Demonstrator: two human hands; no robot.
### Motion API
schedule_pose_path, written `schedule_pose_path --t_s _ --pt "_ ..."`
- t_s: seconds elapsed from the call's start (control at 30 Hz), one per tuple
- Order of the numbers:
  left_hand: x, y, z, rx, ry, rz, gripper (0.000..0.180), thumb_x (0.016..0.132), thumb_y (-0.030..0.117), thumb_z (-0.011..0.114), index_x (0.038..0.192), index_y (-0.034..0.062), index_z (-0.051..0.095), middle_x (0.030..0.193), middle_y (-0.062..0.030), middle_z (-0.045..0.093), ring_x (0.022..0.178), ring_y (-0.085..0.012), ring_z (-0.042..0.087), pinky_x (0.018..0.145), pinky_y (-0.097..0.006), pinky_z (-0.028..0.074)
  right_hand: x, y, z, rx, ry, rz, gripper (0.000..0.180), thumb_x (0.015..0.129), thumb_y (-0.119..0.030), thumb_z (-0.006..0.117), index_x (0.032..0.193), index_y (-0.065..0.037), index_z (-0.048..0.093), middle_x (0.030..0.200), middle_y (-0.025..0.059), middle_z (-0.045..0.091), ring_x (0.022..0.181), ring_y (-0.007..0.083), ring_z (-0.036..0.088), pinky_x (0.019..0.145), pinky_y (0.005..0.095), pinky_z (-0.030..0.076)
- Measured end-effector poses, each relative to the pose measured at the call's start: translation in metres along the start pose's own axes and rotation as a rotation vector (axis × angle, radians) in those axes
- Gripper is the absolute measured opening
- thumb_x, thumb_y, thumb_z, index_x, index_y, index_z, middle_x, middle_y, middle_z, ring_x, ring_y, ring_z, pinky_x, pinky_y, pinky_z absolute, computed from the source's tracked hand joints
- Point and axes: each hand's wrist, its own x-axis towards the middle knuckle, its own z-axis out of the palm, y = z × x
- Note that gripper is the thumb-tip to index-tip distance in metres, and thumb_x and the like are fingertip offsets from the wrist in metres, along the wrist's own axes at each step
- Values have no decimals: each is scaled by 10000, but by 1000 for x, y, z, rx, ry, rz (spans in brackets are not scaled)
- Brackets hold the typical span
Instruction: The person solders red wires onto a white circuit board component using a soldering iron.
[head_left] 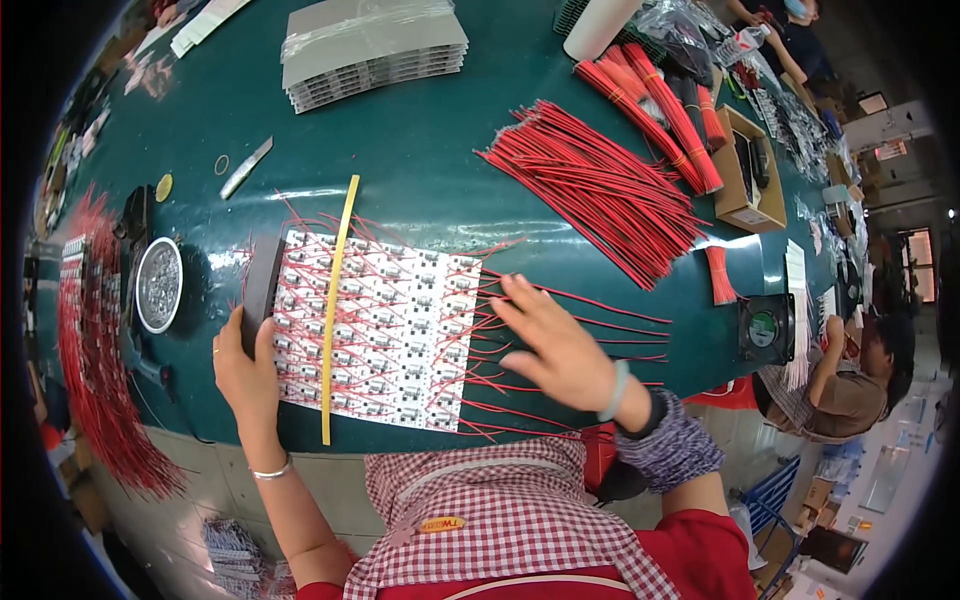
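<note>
A white panel of small circuit boards [417,340] lies in front of me, with thin red wires standing out of it all over. Across its left part runs a narrow yellow strip [338,300]. My left hand [247,375] has its thumb and fingers on either side of the near end of a dark grey bar [262,275], which lies along the panel's left edge. Flat over the red wires [620,325] at the panel's right edge is my right hand [555,345], fingers spread and holding nothing. These wires trail rightward over the green table.
Loose red wires [600,190] are heaped beyond my right hand, near tied bundles [670,115]. A metal bowl [159,285], a utility knife [246,168] and wired boards [85,300] lie leftward. Stacked grey panels [375,50] stand far off; a fan [765,328] sits right, near a seated person [845,385].
</note>
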Motion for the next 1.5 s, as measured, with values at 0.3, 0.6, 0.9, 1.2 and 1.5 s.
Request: schedule_pose_path --t_s 0.3,0.6,0.9,1.2,1.5 --pt "2 -111 -25 -132 339 -174 357 972 189 667 1302 55 655 1208 -96 701 971 -210 634 801 -317 511 85 96 -81 -609 529 -76 468 802 -32 724 1255 -3 610 1148 134 598 1072 311 573 904 409 507" --pt "1 -206 -49 361 338 -335 449 960 291 638 1334 43 622 1313 -172 649 1201 -357 610 1000 -435 469 108 108 -71 -971 458 -124 135 868 -67 558 1002 -55 572 972 115 539 949 269 554 787 378 492" --pt "54 -214 -54 306 151 -620 784 876 643 605 1322 -1 619 1234 -224 681 1142 -391 641 970 -461 480 112 56 -121 -1120 391 -175 194 869 -102 552 1061 -73 555 915 68 540 859 227 561 702 362 448" --pt "71 -297 -65 1 357 -702 548 797 386 761 1084 -76 698 963 -158 736 820 -254 691 805 -385 533 144 -7 -66 -1598 -118 -126 180 873 -198 600 992 -82 668 932 37 553 913 197 539 758 352 422" --pt "-57 -184 -115 -1451 606 -282 249 972 7 602 1194 -107 605 1040 -102 621 809 -138 555 681 -230 475 150 29 -52 -1263 20 23 138 875 -171 628 979 -81 631 962 65 573 840 219 641 601 363 542"
